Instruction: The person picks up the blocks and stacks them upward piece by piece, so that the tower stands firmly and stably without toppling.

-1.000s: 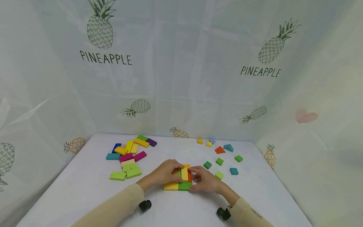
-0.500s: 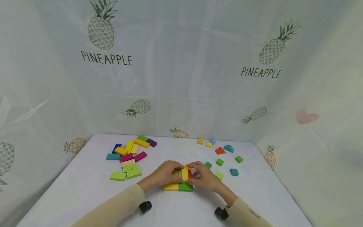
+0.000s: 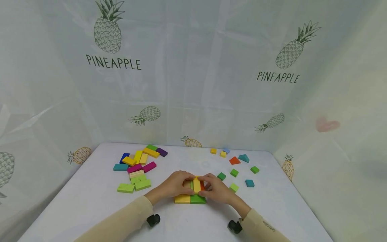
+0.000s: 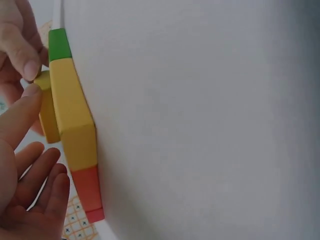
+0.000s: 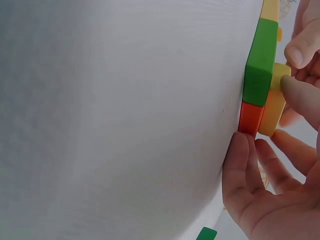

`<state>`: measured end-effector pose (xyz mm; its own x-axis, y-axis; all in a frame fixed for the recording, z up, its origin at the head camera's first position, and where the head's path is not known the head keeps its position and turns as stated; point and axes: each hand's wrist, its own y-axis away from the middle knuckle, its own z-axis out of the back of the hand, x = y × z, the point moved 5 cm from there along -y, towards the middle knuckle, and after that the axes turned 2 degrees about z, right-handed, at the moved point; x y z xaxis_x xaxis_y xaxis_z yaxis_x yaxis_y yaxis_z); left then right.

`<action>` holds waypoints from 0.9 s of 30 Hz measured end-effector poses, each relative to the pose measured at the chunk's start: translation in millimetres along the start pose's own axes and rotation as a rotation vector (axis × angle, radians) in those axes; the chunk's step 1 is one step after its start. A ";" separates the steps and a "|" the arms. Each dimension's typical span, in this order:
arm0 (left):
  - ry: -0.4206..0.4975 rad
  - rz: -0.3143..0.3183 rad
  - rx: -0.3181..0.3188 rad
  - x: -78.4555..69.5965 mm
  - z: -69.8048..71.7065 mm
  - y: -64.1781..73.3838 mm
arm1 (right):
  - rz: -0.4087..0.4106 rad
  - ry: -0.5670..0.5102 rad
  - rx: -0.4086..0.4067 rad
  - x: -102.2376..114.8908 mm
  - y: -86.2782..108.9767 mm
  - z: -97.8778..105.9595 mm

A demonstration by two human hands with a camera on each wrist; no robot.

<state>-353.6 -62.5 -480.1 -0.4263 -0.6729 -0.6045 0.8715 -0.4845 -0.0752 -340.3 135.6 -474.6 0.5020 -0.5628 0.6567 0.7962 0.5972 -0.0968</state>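
In the head view, a yellow rectangular block (image 3: 197,186) lies lengthwise on a flat layer of blocks. My left hand (image 3: 174,185) holds it from the left, thumb at the near end, index finger toward the far end. From the right, my right hand (image 3: 220,191) grips the same block in a like way. Both thumbs touch its near end in the left wrist view, where the block (image 4: 47,107) overhangs nothing visible. The layer beneath has a yellow block (image 3: 182,199) and a green block (image 3: 198,199) in front, with an orange block (image 5: 251,118) along the right side. My fingers hide its far part.
Left on the white table (image 3: 187,223) lies a loose group of long blocks, among them a magenta block (image 3: 149,166) and a lime block (image 3: 126,188). Small pieces are scattered at the right, including a teal block (image 3: 249,183) and an orange triangle (image 3: 234,160).
My right thumb has risen from beside the green front block to the near end of the top yellow block. My right fingers have shifted onto that block. The left hand has barely moved.
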 end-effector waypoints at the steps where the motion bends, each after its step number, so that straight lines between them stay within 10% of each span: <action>1: 0.003 0.011 -0.001 2.5 2.4 0.7 | 0.001 0.008 0.002 0.4 -0.2 -0.2; 16: -0.085 0.204 -0.183 87.8 97.7 28.0 | -0.080 0.046 0.008 -4.9 -1.6 -1.0; 27: -0.222 0.191 -0.094 118.7 113.8 37.0 | -0.091 0.056 -0.002 -6.9 -1.7 -2.8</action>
<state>-399.5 -224.0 -464.4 -0.2861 -0.8575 -0.4276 0.9552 -0.2905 -0.0564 -344.2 136.9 -481.1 0.4453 -0.6457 0.6203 0.8401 0.5410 -0.0400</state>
